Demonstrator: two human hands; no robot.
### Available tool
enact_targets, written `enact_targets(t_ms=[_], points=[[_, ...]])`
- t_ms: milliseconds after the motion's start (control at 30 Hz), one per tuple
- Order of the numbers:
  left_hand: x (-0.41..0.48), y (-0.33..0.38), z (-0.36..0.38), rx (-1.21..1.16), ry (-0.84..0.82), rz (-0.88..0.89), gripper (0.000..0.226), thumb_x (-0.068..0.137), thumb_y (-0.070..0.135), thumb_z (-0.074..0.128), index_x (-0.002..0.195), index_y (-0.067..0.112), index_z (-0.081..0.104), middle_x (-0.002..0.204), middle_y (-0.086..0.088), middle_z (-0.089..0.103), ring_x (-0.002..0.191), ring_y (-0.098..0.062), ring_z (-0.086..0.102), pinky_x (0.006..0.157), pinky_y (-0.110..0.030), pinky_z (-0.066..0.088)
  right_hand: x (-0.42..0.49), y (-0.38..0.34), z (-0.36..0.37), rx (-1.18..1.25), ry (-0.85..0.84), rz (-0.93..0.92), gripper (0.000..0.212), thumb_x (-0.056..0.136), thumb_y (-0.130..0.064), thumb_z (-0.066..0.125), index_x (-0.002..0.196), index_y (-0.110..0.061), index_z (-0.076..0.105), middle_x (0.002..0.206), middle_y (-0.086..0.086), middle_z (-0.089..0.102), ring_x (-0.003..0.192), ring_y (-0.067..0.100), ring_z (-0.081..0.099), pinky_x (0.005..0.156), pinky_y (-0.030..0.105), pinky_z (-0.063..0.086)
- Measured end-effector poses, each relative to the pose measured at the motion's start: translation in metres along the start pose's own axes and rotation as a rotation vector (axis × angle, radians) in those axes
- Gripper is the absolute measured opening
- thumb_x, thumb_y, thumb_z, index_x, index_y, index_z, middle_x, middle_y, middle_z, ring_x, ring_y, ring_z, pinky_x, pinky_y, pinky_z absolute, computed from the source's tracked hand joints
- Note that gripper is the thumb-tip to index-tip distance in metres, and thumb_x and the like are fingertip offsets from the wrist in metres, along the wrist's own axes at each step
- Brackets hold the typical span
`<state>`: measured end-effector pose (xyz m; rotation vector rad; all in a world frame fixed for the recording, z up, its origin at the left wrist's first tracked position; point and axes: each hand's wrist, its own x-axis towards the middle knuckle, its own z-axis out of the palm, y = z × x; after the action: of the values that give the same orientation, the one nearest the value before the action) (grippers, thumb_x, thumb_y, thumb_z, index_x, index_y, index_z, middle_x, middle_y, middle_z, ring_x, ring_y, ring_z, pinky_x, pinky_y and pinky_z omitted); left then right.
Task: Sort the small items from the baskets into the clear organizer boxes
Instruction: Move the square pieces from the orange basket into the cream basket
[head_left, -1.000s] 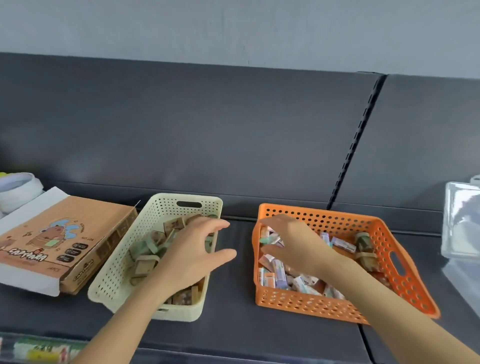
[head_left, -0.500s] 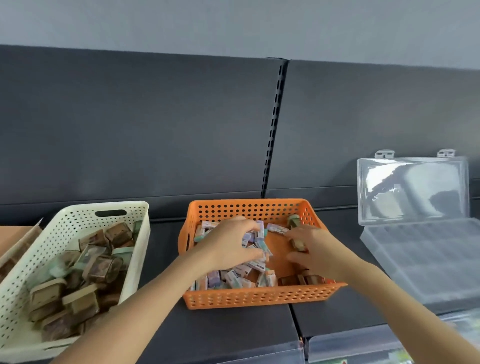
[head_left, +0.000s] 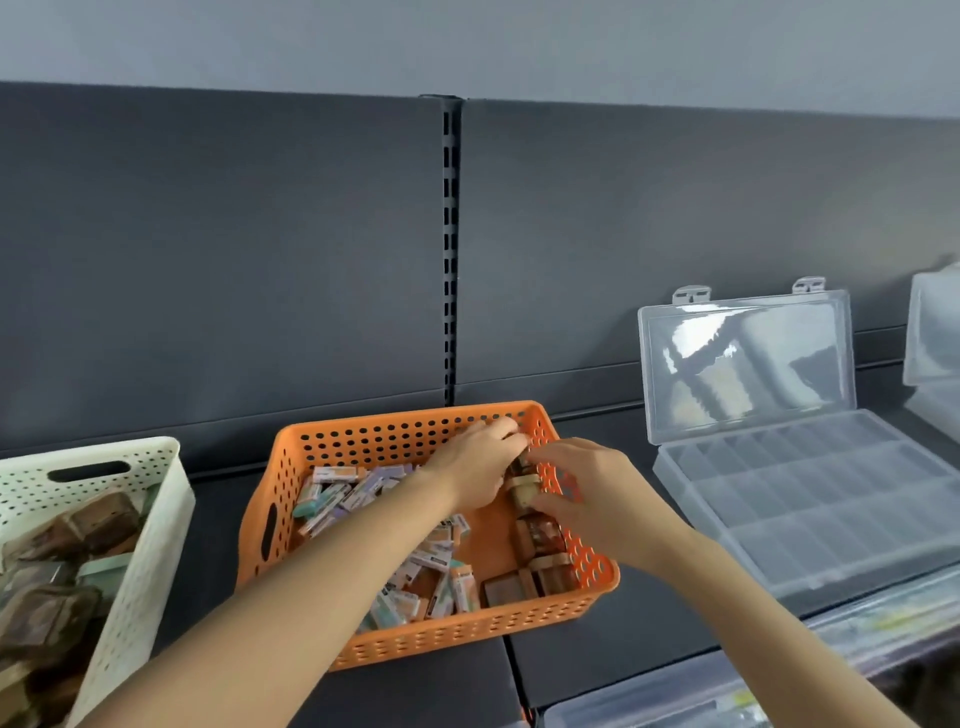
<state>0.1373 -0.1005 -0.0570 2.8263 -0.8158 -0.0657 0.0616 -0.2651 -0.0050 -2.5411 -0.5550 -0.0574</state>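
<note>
Step in hand: picking. Both hands are down in the orange basket (head_left: 447, 636), and I'd judge they are gathering its brown items.
Right hand (head_left: 576, 483): thumb and fingertips curl round a small brown pack (head_left: 521, 488), pinching it just inside the basket's right wall.
Left hand (head_left: 475, 462): fingers bunched together and curled down, their tips close against the right fingertips. I cannot tell whether they hold anything.
Task's things: other brown packs (head_left: 540, 538) lie just below the right thumb, and pastel packs (head_left: 353, 493) are heaped out past the left wrist.
Next move: probably lifting the pinched pack and carrying it away from the left fingers to the clear organizer box (head_left: 810, 499), which lies open beyond the back of the right hand. That calls for a steady pinch and one chosen compartment.
In the way: the basket's right wall stands between the fingers and the box. The lid (head_left: 748, 364) is tipped up behind the tray, not over it.
Around: a white basket (head_left: 150, 519) sits well past the left forearm, a second clear box (head_left: 935, 338) beyond the first, all on a dark shelf (head_left: 218, 519).
</note>
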Motion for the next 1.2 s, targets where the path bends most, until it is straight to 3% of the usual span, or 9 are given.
enact_targets(t_ms=[167,300,400,567,667,800,900,1033,1200], points=[[0.005,-0.005,0.006,0.047,0.138,-0.060,0.010,0.087,0.009,0.060,0.096,0.009,0.057,0.105,-0.002,0.048,0.095,-0.022,0.053,0.072,-0.037,0.050,-0.001,0.007,-0.003,-0.010,-0.021,0.030,0.041,0.090,-0.031,0.061,0.131,-0.024,0.055,0.124,-0.008,0.057,0.095,0.001,0.051,0.082,0.012,0.042],[-0.006,-0.007,-0.004,0.030,0.058,-0.059,0.021,0.091,0.031,0.058,0.085,0.016,0.044,0.093,0.003,0.047,0.081,-0.014,0.047,0.063,-0.027,0.037,0.004,0.008,-0.001,-0.059,-0.064,-0.009,0.032,0.092,-0.026,0.059,0.124,-0.022,0.058,0.112,-0.010,0.056,0.086,0.001,0.051,0.070,0.007,0.041],[-0.025,-0.009,-0.016,-0.028,0.066,-0.115,0.024,0.088,0.031,0.060,0.084,0.015,0.043,0.085,0.001,0.050,0.072,-0.018,0.048,0.056,-0.030,0.035,0.011,0.007,0.004,-0.092,-0.120,-0.053,0.027,0.092,-0.020,0.058,0.120,-0.020,0.060,0.115,-0.006,0.058,0.098,0.013,0.059,0.081,0.023,0.052],[-0.060,-0.024,-0.030,-0.155,0.179,-0.209,0.018,0.083,0.025,0.064,0.095,0.017,0.052,0.095,0.006,0.055,0.083,-0.015,0.055,0.073,-0.036,0.051,0.036,0.008,0.015,-0.351,-0.383,-0.047,0.009,0.094,-0.014,0.049,0.098,-0.018,0.055,0.100,0.001,0.063,0.083,0.020,0.063,0.074,0.035,0.056],[-0.080,-0.031,-0.034,-0.195,0.201,-0.242,0.022,0.083,0.027,0.064,0.102,0.019,0.058,0.099,0.007,0.055,0.089,-0.013,0.053,0.077,-0.030,0.049,0.054,0.006,0.025,-0.589,-0.526,-0.085,0.018,0.094,-0.012,0.045,0.095,-0.009,0.063,0.089,0.003,0.064,0.072,0.018,0.062,0.061,0.029,0.053],[-0.101,-0.036,-0.035,-0.274,0.236,-0.326,0.024,0.083,0.025,0.064,0.107,0.021,0.060,0.104,0.006,0.052,0.092,-0.013,0.053,0.083,-0.031,0.048,0.066,-0.006,0.029,-0.771,-0.670,-0.123,0.014,0.093,-0.005,0.047,0.084,-0.010,0.057,0.068,-0.002,0.046,0.053,0.011,0.043,0.046,0.020,0.033],[-0.113,-0.037,-0.036,-0.317,0.254,-0.357,0.029,0.084,0.024,0.064,0.112,0.021,0.061,0.109,0.007,0.052,0.096,-0.010,0.053,0.086,-0.028,0.048,0.075,-0.007,0.034,-0.785,-0.692,-0.120,0.009,0.093,-0.011,0.051,0.092,-0.010,0.059,0.073,-0.001,0.050,0.058,0.013,0.046,0.049,0.020,0.036],[-0.126,-0.035,-0.038,-0.359,0.310,-0.374,0.035,0.084,0.024,0.065,0.118,0.022,0.057,0.113,0.012,0.054,0.099,-0.006,0.054,0.082,-0.019,0.045,0.082,-0.001,0.040,-0.654,-0.615,-0.086,0.021,0.091,-0.018,0.050,0.107,-0.012,0.063,0.092,0.000,0.064,0.074,0.016,0.059,0.058,0.023,0.049],[-0.145,-0.039,-0.044,-0.389,0.389,-0.406,0.018,0.083,0.026,0.066,0.099,0.026,0.057,0.095,0.016,0.059,0.086,-0.004,0.059,0.073,-0.025,0.052,0.083,0.000,0.050,-0.380,-0.481,-0.052,0.037,0.082,-0.023,0.055,0.118,-0.020,0.057,0.112,-0.001,0.061,0.089,0.014,0.059,0.077,0.032,0.056]])
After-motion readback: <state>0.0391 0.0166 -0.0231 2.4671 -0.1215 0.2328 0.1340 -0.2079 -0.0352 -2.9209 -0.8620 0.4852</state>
